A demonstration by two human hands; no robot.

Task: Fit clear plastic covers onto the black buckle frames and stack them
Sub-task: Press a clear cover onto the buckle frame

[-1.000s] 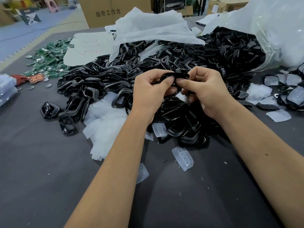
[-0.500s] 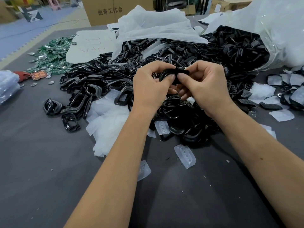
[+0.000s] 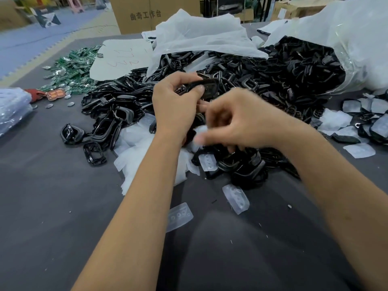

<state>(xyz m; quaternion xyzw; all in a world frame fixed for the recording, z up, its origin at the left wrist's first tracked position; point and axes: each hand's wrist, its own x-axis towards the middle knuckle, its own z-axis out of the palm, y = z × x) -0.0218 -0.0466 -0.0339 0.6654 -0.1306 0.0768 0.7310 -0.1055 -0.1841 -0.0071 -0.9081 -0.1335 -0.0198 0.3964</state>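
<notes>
Left hand (image 3: 178,101) grips a buckle frame (image 3: 206,88); blurred right hand (image 3: 241,120), apart, seemingly curled empty

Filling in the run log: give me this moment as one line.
left hand: grips black buckle frame | right hand: blurred, grip unclear | table: clear covers loose

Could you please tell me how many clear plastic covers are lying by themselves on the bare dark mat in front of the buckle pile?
2: one clear cover just below the pile, another left of it, beside the left forearm. More may be hidden.
</notes>
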